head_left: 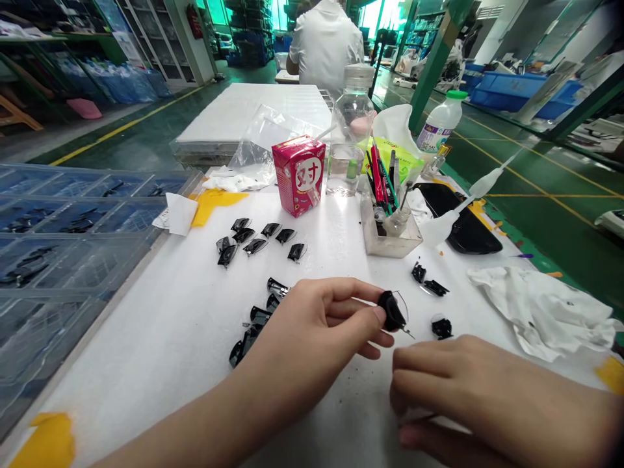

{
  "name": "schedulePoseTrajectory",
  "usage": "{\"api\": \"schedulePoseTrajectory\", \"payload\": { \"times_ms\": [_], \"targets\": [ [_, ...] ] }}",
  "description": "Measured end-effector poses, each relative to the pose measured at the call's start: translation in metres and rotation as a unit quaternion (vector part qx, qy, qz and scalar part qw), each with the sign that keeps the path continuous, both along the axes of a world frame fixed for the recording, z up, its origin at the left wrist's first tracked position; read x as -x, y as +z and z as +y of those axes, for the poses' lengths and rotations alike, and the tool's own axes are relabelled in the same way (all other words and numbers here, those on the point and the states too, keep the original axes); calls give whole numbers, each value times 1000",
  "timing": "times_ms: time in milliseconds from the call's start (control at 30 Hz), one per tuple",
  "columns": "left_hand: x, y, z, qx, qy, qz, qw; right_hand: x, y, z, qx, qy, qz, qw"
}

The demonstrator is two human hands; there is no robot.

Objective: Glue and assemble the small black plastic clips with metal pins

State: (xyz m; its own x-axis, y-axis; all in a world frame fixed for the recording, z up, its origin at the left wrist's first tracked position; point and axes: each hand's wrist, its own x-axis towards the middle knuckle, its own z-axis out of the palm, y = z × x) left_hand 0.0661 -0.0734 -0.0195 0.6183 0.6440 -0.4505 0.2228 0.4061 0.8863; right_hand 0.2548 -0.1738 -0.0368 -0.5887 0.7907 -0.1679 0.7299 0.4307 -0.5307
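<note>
Between thumb and fingertips, my left hand (336, 331) grips a small black plastic part (391, 312) with a thin clear curved edge and a fine pin at its lower end. Close by on the right is my right hand (448, 383), its fingers curled together. Something pale and thin shows under those fingers, too hidden to name. Several similar black parts (253, 318) lie left of my left wrist, partly covered by it. Farther back, more black parts with clear edges (256, 246) are spread out. A few other black pieces (441, 327) rest beyond my right hand.
A clear compartment tray (92, 260) borders the left side. At the back stand a red drink carton (299, 175), a clear bottle (345, 172) and a holder with pens (392, 242). A white cloth (546, 305) lies right. A person in white (329, 45) sits beyond.
</note>
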Motion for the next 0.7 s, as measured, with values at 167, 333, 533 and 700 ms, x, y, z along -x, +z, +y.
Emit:
{"api": "schedulePoseTrajectory", "payload": {
  "times_ms": [167,333,533,700],
  "targets": [
    [-1,-1,0,16,12,-14,1000,-8,17,6,-54,-175,11,983],
    [0,-1,-1,-10,-16,-23,1000,-5,14,14,-80,-235,85,965],
    [0,1,-4,-26,-23,-32,999,0,11,16,-64,-207,110,970],
    [0,1,-5,-25,-27,-40,999,0,12,14,-76,-201,104,971]
  ]
}}
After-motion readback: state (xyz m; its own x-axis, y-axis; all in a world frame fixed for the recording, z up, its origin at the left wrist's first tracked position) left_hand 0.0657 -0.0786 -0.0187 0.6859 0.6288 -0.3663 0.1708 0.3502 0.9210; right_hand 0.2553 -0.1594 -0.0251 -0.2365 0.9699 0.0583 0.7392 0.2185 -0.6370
